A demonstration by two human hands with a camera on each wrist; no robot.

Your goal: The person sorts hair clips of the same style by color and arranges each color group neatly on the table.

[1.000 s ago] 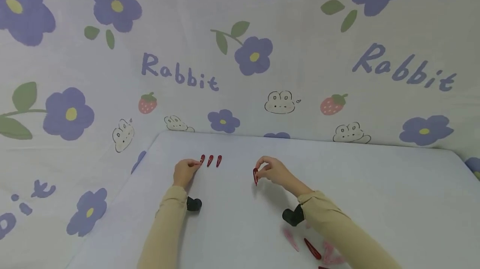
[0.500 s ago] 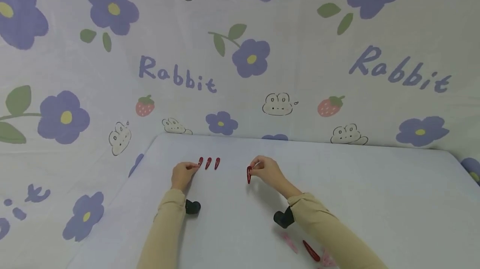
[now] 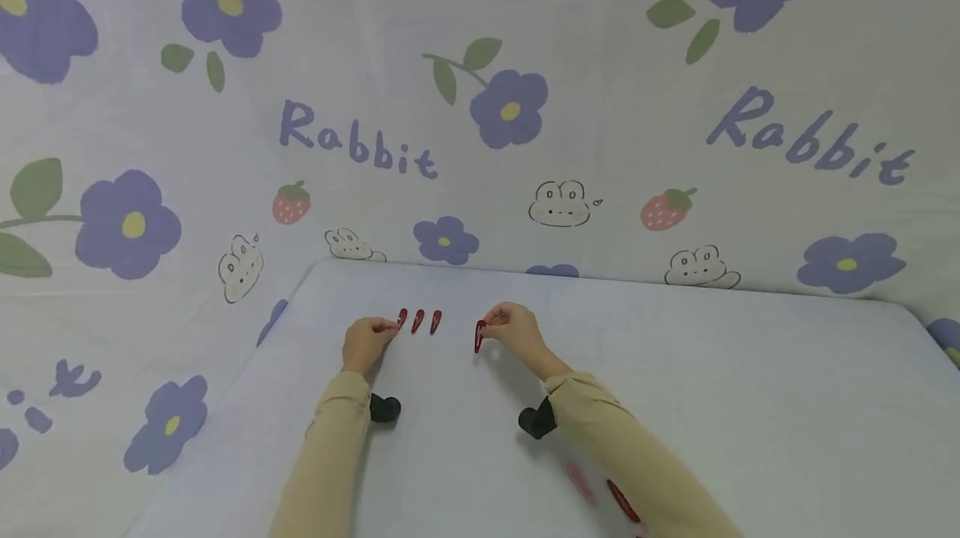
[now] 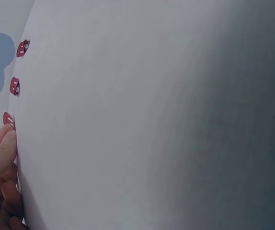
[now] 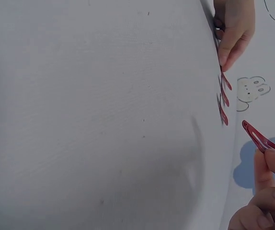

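Three red snap hair clips (image 3: 417,321) lie in a short row near the far left of the white table. At the leftmost hair clip (image 4: 8,118), my left hand (image 3: 365,345) pinches the near end between thumb and finger. Another red hair clip (image 5: 258,136) hangs from the thumb and fingertips of my right hand (image 3: 519,329), held above the table to the right of the row. Its narrow end points down in the head view. The right wrist view also shows the left hand (image 5: 235,31) at the row's end.
A pink hair clip (image 3: 581,483) and a red hair clip (image 3: 623,501) lie by the right forearm, with a bit of pink at the lower edge. Dark wrist cameras (image 3: 536,419) sit on both wrists. A flower-printed cloth (image 3: 480,188) hangs behind the table (image 3: 750,404).
My right hand has carried its red hair clip left and slightly away from me, closer to the row. The left hand has stayed at the leftmost clip.
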